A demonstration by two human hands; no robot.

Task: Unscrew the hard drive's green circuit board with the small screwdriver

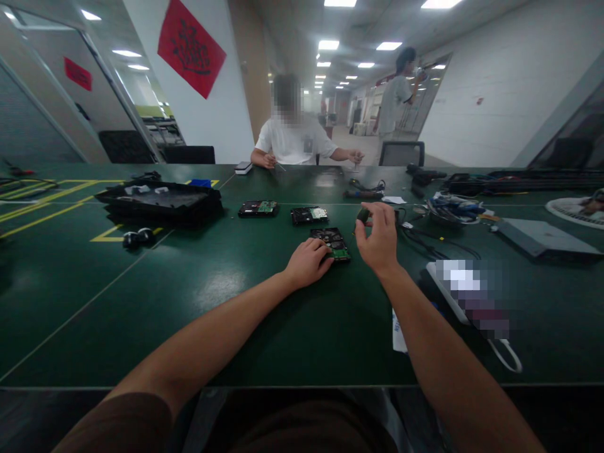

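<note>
My left hand [309,261] lies at the near left edge of a hard drive [337,240], its fingers bent over the casing and touching it. The drive lies flat on the green table, with a green circuit board [340,254] at its near end. Raised just to the right of the drive, my right hand [380,239] pinches a small dark green piece [363,215] between thumb and fingers; its exact kind is unclear. Beyond my left hand lie two more hard drives, one in the middle [309,216] and one farther left [258,208].
Stacked black trays [160,201] stand left. To the right are bundled cables [453,207], a grey metal box [547,238], a white fan grille [576,211] and a phone-like device [472,296] with a white cable. A person [295,141] sits opposite holding thin tools.
</note>
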